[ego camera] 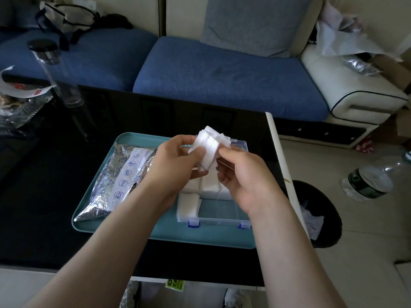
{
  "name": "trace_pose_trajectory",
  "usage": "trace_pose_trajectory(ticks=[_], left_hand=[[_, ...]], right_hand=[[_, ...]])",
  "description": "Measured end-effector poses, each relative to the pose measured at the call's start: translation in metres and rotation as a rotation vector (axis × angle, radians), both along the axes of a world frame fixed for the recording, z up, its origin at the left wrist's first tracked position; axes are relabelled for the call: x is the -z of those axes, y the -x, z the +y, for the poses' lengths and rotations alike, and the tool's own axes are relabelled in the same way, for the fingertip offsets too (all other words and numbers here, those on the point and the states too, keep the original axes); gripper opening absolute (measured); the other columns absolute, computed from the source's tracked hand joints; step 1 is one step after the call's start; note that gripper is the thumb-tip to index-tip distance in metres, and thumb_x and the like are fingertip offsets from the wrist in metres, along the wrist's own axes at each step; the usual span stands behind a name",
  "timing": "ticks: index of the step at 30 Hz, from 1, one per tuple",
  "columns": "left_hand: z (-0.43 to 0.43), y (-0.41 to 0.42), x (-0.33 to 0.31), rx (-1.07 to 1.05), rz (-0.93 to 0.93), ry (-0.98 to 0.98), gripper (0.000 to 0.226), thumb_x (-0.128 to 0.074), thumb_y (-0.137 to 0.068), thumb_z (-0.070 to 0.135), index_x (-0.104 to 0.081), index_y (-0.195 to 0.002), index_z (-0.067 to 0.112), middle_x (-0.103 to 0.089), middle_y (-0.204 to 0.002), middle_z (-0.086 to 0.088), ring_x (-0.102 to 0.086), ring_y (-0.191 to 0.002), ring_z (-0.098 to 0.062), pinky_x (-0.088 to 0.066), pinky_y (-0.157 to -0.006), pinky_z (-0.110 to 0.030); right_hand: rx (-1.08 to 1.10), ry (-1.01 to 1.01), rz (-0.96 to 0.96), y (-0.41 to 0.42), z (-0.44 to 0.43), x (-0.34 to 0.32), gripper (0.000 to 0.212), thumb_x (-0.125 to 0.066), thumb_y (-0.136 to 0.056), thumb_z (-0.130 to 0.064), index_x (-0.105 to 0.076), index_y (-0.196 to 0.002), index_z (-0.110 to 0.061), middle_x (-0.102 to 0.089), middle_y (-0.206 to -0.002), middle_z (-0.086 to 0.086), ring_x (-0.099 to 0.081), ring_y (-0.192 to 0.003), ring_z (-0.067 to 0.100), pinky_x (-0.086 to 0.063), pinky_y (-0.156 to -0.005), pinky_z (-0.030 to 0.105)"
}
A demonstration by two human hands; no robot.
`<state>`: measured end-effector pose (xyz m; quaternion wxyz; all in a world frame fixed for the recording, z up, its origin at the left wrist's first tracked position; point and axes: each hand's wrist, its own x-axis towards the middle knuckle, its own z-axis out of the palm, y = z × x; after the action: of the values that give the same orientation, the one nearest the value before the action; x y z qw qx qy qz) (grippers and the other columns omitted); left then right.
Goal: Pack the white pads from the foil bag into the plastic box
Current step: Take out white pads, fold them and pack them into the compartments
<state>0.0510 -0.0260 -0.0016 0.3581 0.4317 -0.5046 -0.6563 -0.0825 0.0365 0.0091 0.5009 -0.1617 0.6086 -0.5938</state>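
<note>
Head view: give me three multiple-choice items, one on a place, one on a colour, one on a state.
1. Where does the crinkled silver foil bag lie?
A. on the flat teal tray, left of the clear plastic box
B. inside the box
C. under the tray

2. What colour are the box's small latches?
A. red
B. blue
C. green

3. What state is the fanned stack of white pads in?
A. tucked in the bag
B. lifted, pinched between the left hand and right hand
C. sealed in a wrapper

Answers: 1 A, the bag rests on the tray beside the box; 2 B, both front latches show blue; 3 B, fingers of both hands pinch the stack.
</note>
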Motion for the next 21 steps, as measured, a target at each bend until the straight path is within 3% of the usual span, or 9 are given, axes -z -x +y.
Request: trace_pose_trajectory(ticks=[3, 7, 9, 11, 13, 15, 18, 21], left_hand=[[-0.003, -0.003, 0.001, 0.024, 0.016, -0.032, 0.019, -0.071, -0.100, 0.016, -0.073, -0.119, 0.017, -0.079, -0.099, -0.011, -0.077, -0.088, -0.022, -0.062, -0.079, -0.033], [-0.002, -0.003, -0.001, 0.008, 0.080, -0.121, 0.022, -0.075, -0.096, 0.020, -0.071, -0.118, 0.017, -0.078, -0.104, -0.015, -0.076, -0.087, -0.022, -0.061, -0.074, -0.030], [-0.003, -0.003, 0.003, -0.055, 0.010, -0.024, 0.024, -0.079, -0.093, 0.022, -0.069, -0.115, 0.020, -0.076, -0.105, -0.013, -0.076, -0.092, -0.025, -0.063, -0.074, -0.035], [-0.005, -0.002, 0.008, -0.088, -0.179, 0.209, 0.014, -0.080, -0.092, 0.027, -0.074, -0.105, 0.028, -0.076, -0.104, -0.003, -0.075, -0.094, -0.023, -0.064, -0.080, -0.041], [-0.003, -0.001, 0.004, -0.083, -0.256, 0.330, 0.007, -0.074, -0.095, 0.030, -0.078, -0.100, 0.027, -0.078, -0.094, 0.004, -0.074, -0.089, -0.019, -0.063, -0.083, -0.044], [0.000, 0.000, 0.000, -0.048, -0.255, 0.351, 0.023, -0.065, -0.100, 0.040, -0.079, -0.097, 0.022, -0.078, -0.087, 0.002, -0.074, -0.086, -0.021, -0.062, -0.083, -0.047], [0.001, 0.001, -0.002, 0.031, -0.224, 0.349, 0.049, -0.062, -0.094, 0.061, -0.078, -0.095, 0.014, -0.075, -0.086, -0.012, -0.074, -0.086, -0.027, -0.061, -0.084, -0.057], [0.002, 0.001, 0.001, 0.045, -0.129, 0.271, 0.023, -0.065, -0.102, 0.033, -0.078, -0.103, 0.013, -0.079, -0.092, -0.010, -0.078, -0.093, -0.027, -0.065, -0.084, -0.050]], right_hand=[[0.006, 0.035, -0.181, 0.000, 0.002, -0.001, 0.013, -0.067, -0.101, -0.018, -0.077, -0.109, -0.015, -0.081, -0.096, 0.005, -0.072, -0.087, 0.019, -0.054, -0.074, 0.030], [-0.002, 0.103, -0.314, -0.001, 0.005, -0.005, 0.019, -0.063, -0.104, -0.018, -0.075, -0.116, -0.010, -0.080, -0.100, 0.008, -0.075, -0.082, 0.017, -0.057, -0.072, 0.029], [-0.002, 0.098, -0.193, -0.002, 0.002, -0.003, 0.018, -0.063, -0.105, -0.018, -0.075, -0.115, -0.011, -0.081, -0.099, 0.007, -0.075, -0.083, 0.016, -0.058, -0.073, 0.028], [0.014, 0.087, 0.026, -0.003, -0.001, 0.001, 0.015, -0.064, -0.105, -0.019, -0.076, -0.111, -0.014, -0.081, -0.099, 0.005, -0.076, -0.090, 0.018, -0.060, -0.080, 0.031], [0.040, 0.103, 0.255, -0.006, -0.002, 0.003, 0.014, -0.068, -0.102, -0.020, -0.076, -0.113, -0.016, -0.081, -0.098, 0.003, -0.078, -0.095, 0.018, -0.062, -0.085, 0.034], [0.051, 0.148, 0.434, -0.008, 0.000, 0.002, 0.014, -0.071, -0.101, -0.021, -0.074, -0.115, -0.018, -0.081, -0.094, -0.002, -0.078, -0.089, 0.011, -0.064, -0.081, 0.030], [0.052, 0.208, 0.580, -0.010, 0.002, 0.002, 0.012, -0.072, -0.101, -0.022, -0.069, -0.100, -0.034, -0.080, -0.088, -0.006, -0.076, -0.082, 0.004, -0.058, -0.069, 0.019], [0.073, 0.227, 0.640, -0.009, 0.001, 0.004, 0.013, -0.068, -0.103, -0.018, -0.071, -0.102, -0.031, -0.079, -0.086, -0.005, -0.075, -0.080, 0.005, -0.060, -0.070, 0.024]])
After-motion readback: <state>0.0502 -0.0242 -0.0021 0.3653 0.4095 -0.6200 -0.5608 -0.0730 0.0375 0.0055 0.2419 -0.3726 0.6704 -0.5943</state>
